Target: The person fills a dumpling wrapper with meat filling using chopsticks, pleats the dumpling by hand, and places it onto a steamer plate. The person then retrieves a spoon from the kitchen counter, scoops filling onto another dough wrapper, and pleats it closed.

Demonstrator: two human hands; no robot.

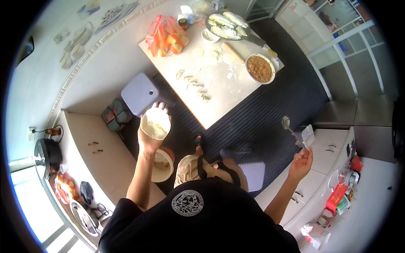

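Cupped in the left hand point(148, 142), a pale bowl point(156, 123) with whitish contents sits near a lavender stool point(141, 93), while the right hand point(301, 162) grips a spoon point(286, 122) by its handle. Dumplings point(195, 86), a rolling pin point(233, 53) and a bowl of brown filling point(260, 68) rest on the floury table point(219, 107), beyond both hands.

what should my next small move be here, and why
I'd probably bring the spoon in your right hand over to the pale bowl. Your left hand already holds that bowl with its inside facing up and something pale in it, too unclear to name, while the spoon is held well out to the other side.
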